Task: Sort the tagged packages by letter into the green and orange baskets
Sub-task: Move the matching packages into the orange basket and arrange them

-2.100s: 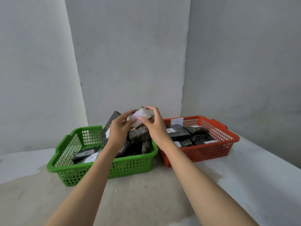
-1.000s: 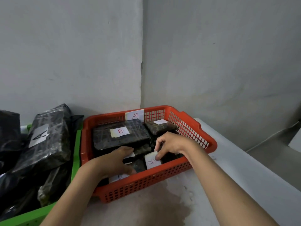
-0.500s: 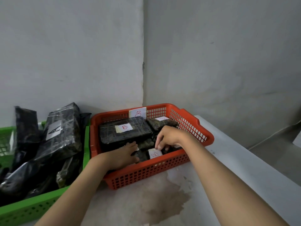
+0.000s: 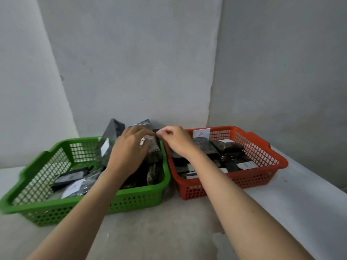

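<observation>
A green basket [image 4: 47, 153] on the left and an orange basket [image 4: 262, 147] on the right stand side by side, both holding dark wrapped packages with white tags. My left hand [image 4: 129, 149] curls around a dark tagged package [image 4: 155, 152] standing at the right end of the green basket. At the package's top edge my right hand [image 4: 175, 139] is pinched shut. The letter on its tag is hidden by my fingers. A paper label [image 4: 201, 132] hangs on the orange basket's back wall.
Other packages lean against the wall at the back of the green basket [image 4: 112, 132], and flat ones lie at its left [image 4: 70, 178]. Several tagged packages [image 4: 226, 146] fill the orange basket. Both baskets sit on a grey ledge [image 4: 169, 231] in a wall corner.
Both hands left the orange basket, where they set a tagged package down, and moved left to the green basket. They now grip a package there. The view swung back left.
</observation>
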